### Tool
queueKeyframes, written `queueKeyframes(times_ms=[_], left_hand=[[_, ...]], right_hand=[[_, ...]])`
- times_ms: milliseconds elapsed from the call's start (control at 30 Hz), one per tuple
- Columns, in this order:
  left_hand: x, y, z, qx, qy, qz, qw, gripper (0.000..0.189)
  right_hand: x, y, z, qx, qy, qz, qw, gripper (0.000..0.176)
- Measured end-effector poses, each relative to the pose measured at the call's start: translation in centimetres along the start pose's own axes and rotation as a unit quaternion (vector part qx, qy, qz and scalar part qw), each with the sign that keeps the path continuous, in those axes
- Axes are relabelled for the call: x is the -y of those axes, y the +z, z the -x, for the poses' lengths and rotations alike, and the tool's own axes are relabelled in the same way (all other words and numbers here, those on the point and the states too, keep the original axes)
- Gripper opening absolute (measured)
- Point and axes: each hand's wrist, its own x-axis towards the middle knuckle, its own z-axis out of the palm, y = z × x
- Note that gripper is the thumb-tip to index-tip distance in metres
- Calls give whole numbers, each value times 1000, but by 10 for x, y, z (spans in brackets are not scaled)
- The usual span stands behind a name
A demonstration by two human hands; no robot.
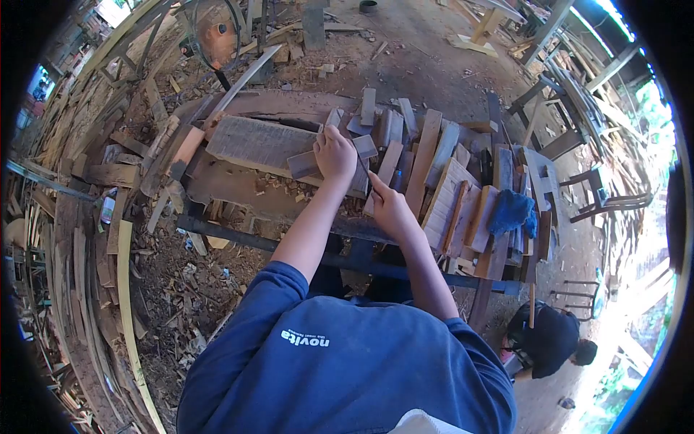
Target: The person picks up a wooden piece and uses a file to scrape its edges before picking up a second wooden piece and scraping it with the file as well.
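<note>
My left hand (335,155) is closed over a short wooden block (303,166), whose ends stick out on both sides of the fist. My right hand (392,211) grips the handle of a slim dark tool (363,166); its narrow shaft points up toward the left hand and the block. Whether the tool is a chisel, a knife or a file I cannot make out. Beneath the hands lies a thick grey plank (256,147) on a worn wooden bench (238,186). Where the tool meets the block is partly hidden by the left hand.
Many wood offcuts (428,155) crowd the bench's right side, with a blue cloth (512,213) on them. A long curved blade (249,76) rises at the back left. Lumber piles (69,289) line the left. Another person (542,336) bends down at lower right, near a metal rack (575,300).
</note>
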Motion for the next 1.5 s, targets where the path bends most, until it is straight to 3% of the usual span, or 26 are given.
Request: queueKeyframes(times_ms=[100, 167, 267, 400, 467, 600, 800, 933, 1133, 1367, 1500], left_hand=[[3, 2, 2, 0, 6, 2, 1000, 22], [3, 5, 1, 0, 7, -14, 1000, 19], [0, 0, 1, -16, 12, -10, 1000, 20], [-1, -2, 1, 9, -9, 17, 1000, 23], [-2, -4, 0, 25, -17, 7, 1000, 23], [-1, -3, 0, 23, -13, 1, 1000, 25], [-2, -2, 1, -4, 3, -31, 1000, 22], [0, -1, 2, 5, 16, -16, 1000, 23], [3, 4, 1, -5, 18, -17, 1000, 24], [2, 3, 1, 3, 16, -18, 1000, 23], [0, 1, 1, 20, 21, -10, 1000, 20]], right_hand=[[-4, -8, 14, -9, -43, -22, 999, 47], [10, -23, 42, 29, 14, -32, 999, 47], [3, -19, 64, 3, 17, -68, 998, 48], [-6, -5, 34, 16, 25, -65, 997, 47], [-21, 9, 5, -24, -57, -63, 996, 47], [-9, 4, -4, -7, -15, -81, 997, 47], [-13, 0, 50, -11, -16, -69, 997, 48], [-5, 2, 33, -14, 6, -60, 998, 48], [-8, 8, -21, -23, -34, -57, 997, 47], [8, -4, 52, -24, 30, -26, 999, 45], [13, -6, 37, -7, 45, 20, 999, 49]])
